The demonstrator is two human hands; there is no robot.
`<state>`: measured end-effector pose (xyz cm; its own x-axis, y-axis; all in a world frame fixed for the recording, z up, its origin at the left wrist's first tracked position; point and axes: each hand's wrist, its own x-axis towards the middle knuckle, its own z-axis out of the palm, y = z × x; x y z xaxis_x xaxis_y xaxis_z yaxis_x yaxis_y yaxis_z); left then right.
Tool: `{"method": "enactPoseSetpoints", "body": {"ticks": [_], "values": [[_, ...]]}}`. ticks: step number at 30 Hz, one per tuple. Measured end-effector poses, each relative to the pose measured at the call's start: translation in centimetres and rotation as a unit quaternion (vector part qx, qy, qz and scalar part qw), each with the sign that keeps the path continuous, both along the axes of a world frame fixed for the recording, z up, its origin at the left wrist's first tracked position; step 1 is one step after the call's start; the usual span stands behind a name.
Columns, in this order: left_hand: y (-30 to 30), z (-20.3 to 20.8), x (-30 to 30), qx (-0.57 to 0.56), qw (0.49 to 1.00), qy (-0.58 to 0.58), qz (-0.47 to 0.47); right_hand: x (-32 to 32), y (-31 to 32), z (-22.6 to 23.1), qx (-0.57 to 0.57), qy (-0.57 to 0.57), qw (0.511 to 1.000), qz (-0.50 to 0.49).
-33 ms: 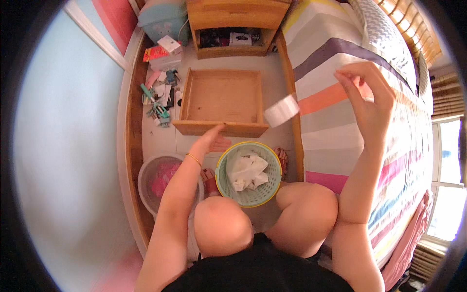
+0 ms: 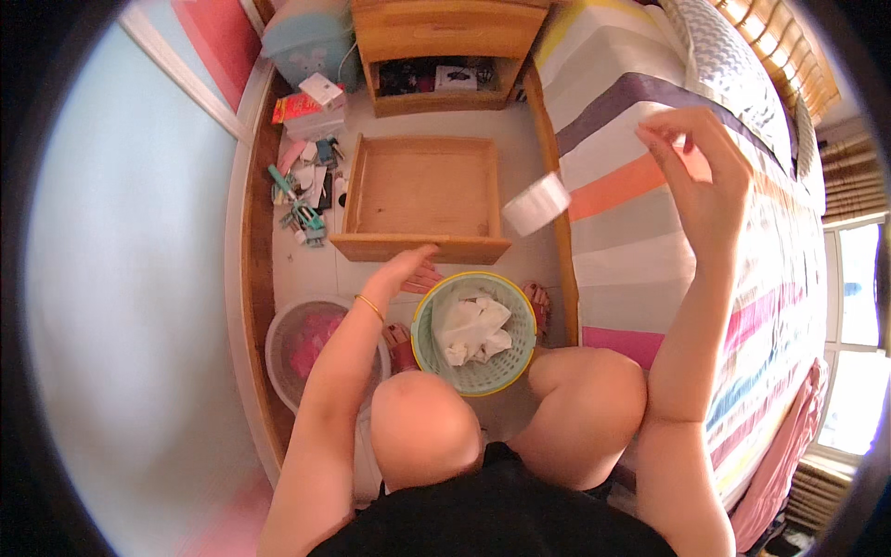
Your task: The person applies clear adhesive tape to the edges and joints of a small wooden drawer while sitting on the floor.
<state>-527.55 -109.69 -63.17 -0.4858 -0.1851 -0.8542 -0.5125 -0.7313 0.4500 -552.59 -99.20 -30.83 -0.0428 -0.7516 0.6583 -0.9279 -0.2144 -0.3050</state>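
My left hand (image 2: 408, 271) reaches to the front panel of an empty wooden drawer (image 2: 422, 190) that lies on the floor. Its fingers are stretched out, with nothing seen in them. Over the bed, my right hand (image 2: 696, 167) is raised, thumb and fingertips drawn together in a pinch. Whatever is between those tips is too small to make out. A white, short, roll-like piece (image 2: 537, 204) shows between the drawer and the bed; I cannot tell whether it hangs or lies there. Between my knees and the drawer stands a green basket (image 2: 427, 367) with a yellow rim, holding a crumpled whitish bag (image 2: 473, 325).
A wooden cabinet (image 2: 445, 32) with an open lower space stands at the far end. Small odds and ends (image 2: 306, 200) and boxes (image 2: 314, 113) lie left of the drawer. A pale tub (image 2: 278, 357) with pink contents is at the left; the striped bed (image 2: 631, 251) borders the right.
My right hand and the white roll-like piece sit very slightly higher in the picture. My left hand stays almost where it was at the drawer front.
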Motion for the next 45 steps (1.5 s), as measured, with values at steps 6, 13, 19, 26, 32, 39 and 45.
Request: {"method": "enactPoseSetpoints", "body": {"ticks": [6, 13, 19, 26, 32, 39, 45], "values": [[1.0, 13.8, -8.0, -0.576, 0.792, 0.202, 0.008, -3.6, -1.6, 3.2, -0.024, 0.033, 0.999, 0.028], [1.9, 18.9, -17.2, -0.733, 0.649, 0.203, 0.007, -8.4, 1.7, 5.1, -0.042, -0.051, 0.997, -0.032], [1.0, 24.4, -23.5, -0.873, 0.463, 0.144, -0.046, -17.7, 8.4, -0.2, -0.155, -0.281, 0.939, -0.127], [1.8, 24.3, -30.1, -0.907, 0.372, 0.118, -0.159, -21.4, 14.0, -8.5, -0.120, -0.487, 0.821, -0.273], [2.3, 23.7, -31.2, -0.894, 0.391, 0.126, -0.180, -21.8, 15.0, -10.4, -0.101, -0.451, 0.856, -0.232], [2.3, 24.1, -31.8, -0.886, 0.401, 0.122, -0.197, -22.3, 16.4, -11.6, -0.043, -0.341, 0.894, -0.287], [2.6, 24.8, -31.8, -0.870, 0.428, 0.102, -0.224, -22.1, 16.6, -11.3, -0.024, -0.341, 0.898, -0.277]]}}
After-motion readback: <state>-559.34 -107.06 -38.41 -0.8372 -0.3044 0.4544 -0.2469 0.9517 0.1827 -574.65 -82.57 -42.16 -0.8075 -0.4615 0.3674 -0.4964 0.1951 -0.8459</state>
